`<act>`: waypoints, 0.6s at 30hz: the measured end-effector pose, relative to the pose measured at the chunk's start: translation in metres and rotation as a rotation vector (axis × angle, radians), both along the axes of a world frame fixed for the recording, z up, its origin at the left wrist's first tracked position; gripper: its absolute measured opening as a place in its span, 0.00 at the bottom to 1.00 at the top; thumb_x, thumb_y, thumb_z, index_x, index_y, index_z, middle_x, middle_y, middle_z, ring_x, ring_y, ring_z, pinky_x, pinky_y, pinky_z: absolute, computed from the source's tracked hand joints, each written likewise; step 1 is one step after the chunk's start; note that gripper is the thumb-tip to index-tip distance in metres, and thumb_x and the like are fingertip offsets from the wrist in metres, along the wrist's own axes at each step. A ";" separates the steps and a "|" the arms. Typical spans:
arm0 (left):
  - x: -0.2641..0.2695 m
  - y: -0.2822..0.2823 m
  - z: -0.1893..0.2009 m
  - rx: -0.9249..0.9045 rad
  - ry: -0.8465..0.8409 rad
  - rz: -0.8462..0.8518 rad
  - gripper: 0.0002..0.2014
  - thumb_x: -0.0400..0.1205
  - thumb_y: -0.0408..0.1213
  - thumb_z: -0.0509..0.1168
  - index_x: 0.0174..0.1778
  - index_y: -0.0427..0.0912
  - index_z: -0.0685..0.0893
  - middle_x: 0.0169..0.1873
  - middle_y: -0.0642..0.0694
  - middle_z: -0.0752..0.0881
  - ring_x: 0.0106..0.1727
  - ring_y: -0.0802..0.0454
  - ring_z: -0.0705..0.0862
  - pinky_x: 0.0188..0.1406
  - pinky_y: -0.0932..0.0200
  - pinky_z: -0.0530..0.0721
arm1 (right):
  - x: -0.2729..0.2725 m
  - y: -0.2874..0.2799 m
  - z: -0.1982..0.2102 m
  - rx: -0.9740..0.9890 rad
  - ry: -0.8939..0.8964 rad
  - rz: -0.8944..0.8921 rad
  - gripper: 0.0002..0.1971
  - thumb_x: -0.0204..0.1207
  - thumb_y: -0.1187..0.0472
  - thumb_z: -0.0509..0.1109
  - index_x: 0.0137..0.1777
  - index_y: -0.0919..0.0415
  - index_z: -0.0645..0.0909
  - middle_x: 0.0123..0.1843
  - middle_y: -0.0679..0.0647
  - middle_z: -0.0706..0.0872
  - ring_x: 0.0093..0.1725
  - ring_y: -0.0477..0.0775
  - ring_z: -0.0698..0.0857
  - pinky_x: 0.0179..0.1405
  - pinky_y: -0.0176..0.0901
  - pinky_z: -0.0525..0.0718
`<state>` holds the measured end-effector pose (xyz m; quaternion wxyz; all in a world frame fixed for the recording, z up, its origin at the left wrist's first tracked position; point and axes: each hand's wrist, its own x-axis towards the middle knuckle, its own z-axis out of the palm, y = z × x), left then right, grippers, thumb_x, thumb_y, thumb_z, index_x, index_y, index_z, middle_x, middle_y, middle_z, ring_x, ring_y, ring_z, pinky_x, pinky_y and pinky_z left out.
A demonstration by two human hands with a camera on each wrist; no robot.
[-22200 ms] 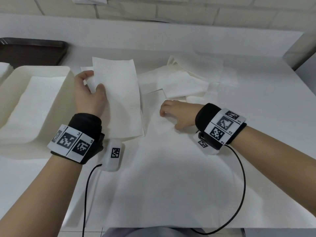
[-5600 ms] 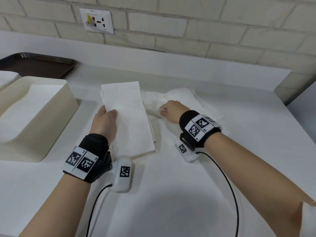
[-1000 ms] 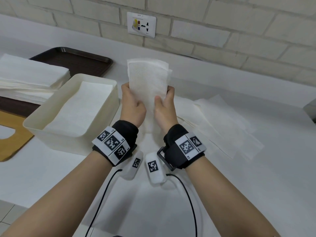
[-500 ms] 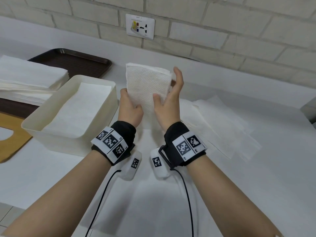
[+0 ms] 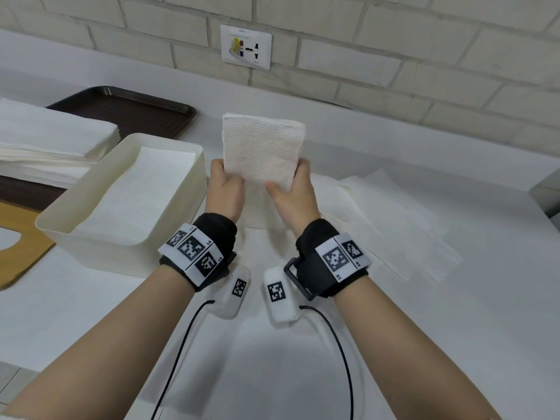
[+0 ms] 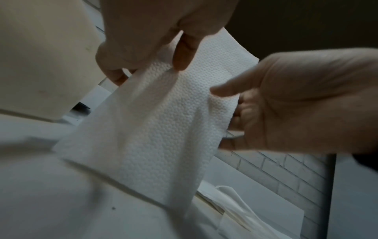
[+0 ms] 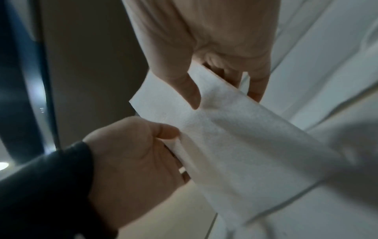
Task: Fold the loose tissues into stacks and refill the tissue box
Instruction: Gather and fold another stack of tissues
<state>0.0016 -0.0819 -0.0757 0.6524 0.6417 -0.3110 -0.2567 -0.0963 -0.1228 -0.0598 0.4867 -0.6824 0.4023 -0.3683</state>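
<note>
Nearest to us, our two wrists come in side by side over the white counter (image 5: pixel 454 344), each banded with a black marker cuff. Just beyond them our left hand (image 5: pixel 225 194) and right hand (image 5: pixel 292 197) stand close together, each gripping a side of the folded tissue stack (image 5: pixel 262 153): thumbs lie on the near face and fingers wrap behind, so both hands are closed around it. The stack stands upright, its lower edge down at the counter (the wrist views blur here, so we cannot say whether it touches).

We judge this to be the squaring-up step, evening the edges of a finished bundle before it goes in.

To the left, just beside our left hand, sits the cream tissue box (image 5: pixel 194 189), open-topped, with a flat layer of tissues already lying inside. To the right, loose tissues (image 5: pixel 394 225) lie spread on the counter, not yet folded. Farther left, a taller pile of tissues (image 5: pixel 45 140) rests by a dark tray (image 5: pixel 127 110) near the brick wall.

The next move calls for tipping the stack flat and carrying it left over the box rim, keeping both grips firm so the sheets do not fan apart.
</note>
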 end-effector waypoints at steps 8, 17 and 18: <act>-0.004 0.002 0.007 -0.122 -0.128 -0.032 0.17 0.75 0.15 0.51 0.52 0.40 0.63 0.44 0.51 0.73 0.46 0.61 0.75 0.45 0.72 0.77 | 0.002 0.001 -0.003 -0.059 -0.035 -0.053 0.13 0.80 0.71 0.57 0.62 0.63 0.63 0.63 0.61 0.78 0.60 0.57 0.79 0.60 0.42 0.77; 0.002 0.000 0.007 -0.019 -0.137 0.048 0.20 0.75 0.19 0.59 0.59 0.38 0.61 0.47 0.52 0.71 0.49 0.59 0.73 0.44 0.70 0.74 | -0.013 -0.003 0.010 -0.200 0.178 0.006 0.10 0.82 0.68 0.57 0.62 0.66 0.69 0.50 0.53 0.79 0.48 0.52 0.79 0.42 0.33 0.73; 0.005 0.000 0.009 -0.045 -0.201 0.106 0.26 0.73 0.22 0.64 0.65 0.36 0.61 0.53 0.48 0.70 0.54 0.57 0.72 0.53 0.68 0.73 | -0.016 -0.004 0.016 -0.257 0.220 0.022 0.10 0.82 0.68 0.57 0.62 0.66 0.69 0.51 0.54 0.80 0.50 0.54 0.80 0.46 0.38 0.76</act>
